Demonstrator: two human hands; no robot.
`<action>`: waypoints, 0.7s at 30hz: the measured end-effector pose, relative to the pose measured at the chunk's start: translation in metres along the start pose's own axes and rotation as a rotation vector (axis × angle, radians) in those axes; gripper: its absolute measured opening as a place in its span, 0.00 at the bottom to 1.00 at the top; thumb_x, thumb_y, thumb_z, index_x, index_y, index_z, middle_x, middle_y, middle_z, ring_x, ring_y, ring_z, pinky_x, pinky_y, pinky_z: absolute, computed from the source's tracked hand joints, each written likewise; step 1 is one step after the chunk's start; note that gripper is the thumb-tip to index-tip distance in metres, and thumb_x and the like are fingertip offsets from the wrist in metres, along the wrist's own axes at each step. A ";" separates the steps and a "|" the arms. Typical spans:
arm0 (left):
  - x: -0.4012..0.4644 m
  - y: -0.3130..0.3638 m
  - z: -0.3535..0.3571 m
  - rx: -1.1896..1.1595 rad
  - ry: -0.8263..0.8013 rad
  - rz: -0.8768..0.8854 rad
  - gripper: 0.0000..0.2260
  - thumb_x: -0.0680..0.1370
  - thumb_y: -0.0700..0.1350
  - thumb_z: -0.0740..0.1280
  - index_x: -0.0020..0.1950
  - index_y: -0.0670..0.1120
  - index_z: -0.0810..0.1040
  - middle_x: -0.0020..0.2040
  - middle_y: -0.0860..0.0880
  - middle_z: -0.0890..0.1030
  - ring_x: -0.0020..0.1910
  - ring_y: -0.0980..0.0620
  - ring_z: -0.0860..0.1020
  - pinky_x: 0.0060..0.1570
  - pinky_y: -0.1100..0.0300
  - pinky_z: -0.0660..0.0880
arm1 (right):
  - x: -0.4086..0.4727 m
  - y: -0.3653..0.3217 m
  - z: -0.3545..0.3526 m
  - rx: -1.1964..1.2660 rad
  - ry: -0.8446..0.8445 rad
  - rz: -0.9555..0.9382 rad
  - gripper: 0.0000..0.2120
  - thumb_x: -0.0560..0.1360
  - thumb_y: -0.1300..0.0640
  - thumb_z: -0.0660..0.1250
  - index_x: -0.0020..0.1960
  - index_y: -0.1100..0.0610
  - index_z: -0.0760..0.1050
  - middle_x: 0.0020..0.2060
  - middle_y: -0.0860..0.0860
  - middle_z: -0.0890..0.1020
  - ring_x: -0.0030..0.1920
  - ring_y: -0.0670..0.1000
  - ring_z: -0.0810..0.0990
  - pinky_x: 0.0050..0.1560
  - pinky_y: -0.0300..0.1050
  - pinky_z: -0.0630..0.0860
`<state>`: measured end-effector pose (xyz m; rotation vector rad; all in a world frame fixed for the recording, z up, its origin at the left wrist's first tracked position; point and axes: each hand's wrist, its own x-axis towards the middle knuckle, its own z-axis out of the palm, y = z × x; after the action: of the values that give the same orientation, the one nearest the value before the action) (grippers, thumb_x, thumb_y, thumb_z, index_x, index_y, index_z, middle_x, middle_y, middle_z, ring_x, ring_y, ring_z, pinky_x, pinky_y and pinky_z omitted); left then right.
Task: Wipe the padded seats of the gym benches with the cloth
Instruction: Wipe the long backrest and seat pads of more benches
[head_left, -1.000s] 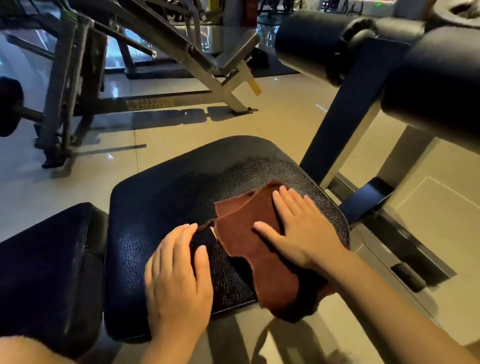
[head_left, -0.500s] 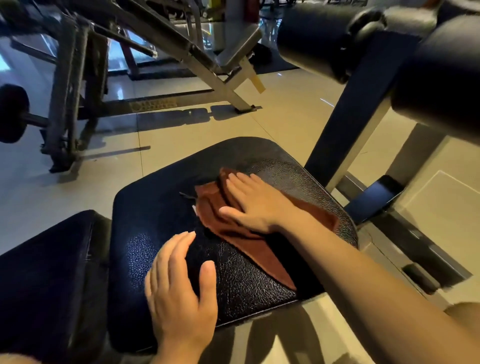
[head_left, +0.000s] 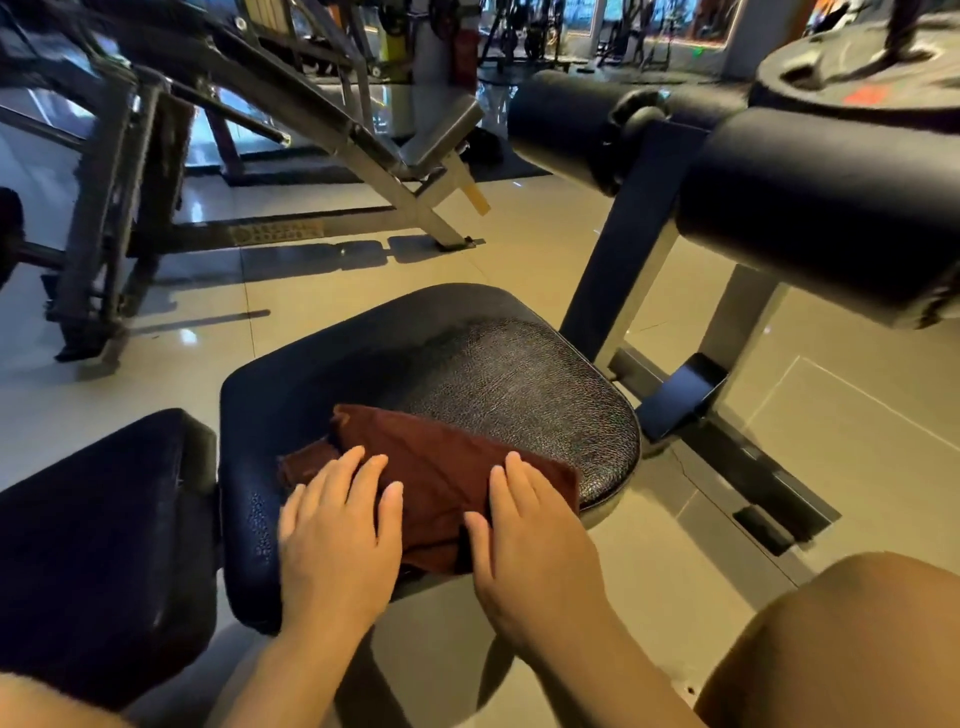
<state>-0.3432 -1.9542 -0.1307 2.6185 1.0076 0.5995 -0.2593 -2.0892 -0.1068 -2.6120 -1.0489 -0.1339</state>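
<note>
Since half a second ago: right hand (head_left: 524, 540) drawn back from the middle of the padded seat (head_left: 467, 364) to its near edge, dragging the cloth (head_left: 441, 478) along; left hand (head_left: 337, 535) slid from bare vinyl onto the cloth's left part. Now both hands flat, palms down, side by side on the near half of the seat, a strip of cloth showing between them. Left hand: fingers straight and close together, fingertips on the cloth, thumb extended along its inner side, heel of the palm over the seat's near rim; nothing gripped. Right hand: fingers likewise straight and together, pressing the cloth's right part, thumb angled inward onto the fabric; no curl, no pinch. Cloth dark reddish-brown, spread loosely and creased, a folded lump at its far left corner, its near edge hanging a little over the seat's front lip between the hands. Seat black, grained, with a sheen on its far right area, bare beyond the cloth. Just left of it, a second black pad (head_left: 98, 545) of the same bench, separated by a narrow gap. Up right, two black roller pads (head_left: 810, 218) on a dark upright post (head_left: 623, 249). Bare knee (head_left: 841, 649) at lower right. Tiled floor (head_left: 857, 441) beneath, grey machine frame (head_left: 322, 135) beyond.
</note>
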 end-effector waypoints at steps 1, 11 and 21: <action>-0.002 0.000 -0.002 0.036 -0.021 0.010 0.24 0.79 0.55 0.53 0.65 0.46 0.78 0.66 0.46 0.77 0.65 0.43 0.75 0.64 0.40 0.68 | -0.003 0.001 0.003 -0.024 -0.020 0.018 0.27 0.76 0.45 0.53 0.58 0.64 0.81 0.56 0.60 0.83 0.55 0.58 0.83 0.55 0.53 0.80; -0.025 0.037 -0.023 0.168 0.041 0.285 0.11 0.73 0.52 0.68 0.46 0.47 0.85 0.39 0.50 0.83 0.34 0.49 0.80 0.28 0.56 0.75 | 0.016 0.023 -0.017 -0.259 -0.200 0.096 0.42 0.73 0.40 0.37 0.65 0.65 0.76 0.64 0.61 0.78 0.62 0.58 0.79 0.63 0.58 0.73; 0.001 -0.012 -0.021 0.073 0.169 -0.036 0.22 0.77 0.56 0.55 0.61 0.47 0.79 0.63 0.45 0.77 0.68 0.43 0.68 0.65 0.36 0.60 | 0.127 0.072 -0.008 -0.193 -0.335 0.204 0.36 0.81 0.37 0.43 0.79 0.62 0.49 0.79 0.59 0.49 0.79 0.57 0.47 0.76 0.58 0.45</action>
<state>-0.3595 -1.9430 -0.1171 2.6414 1.1439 0.8018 -0.1174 -2.0573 -0.0925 -2.9701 -0.8975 0.2723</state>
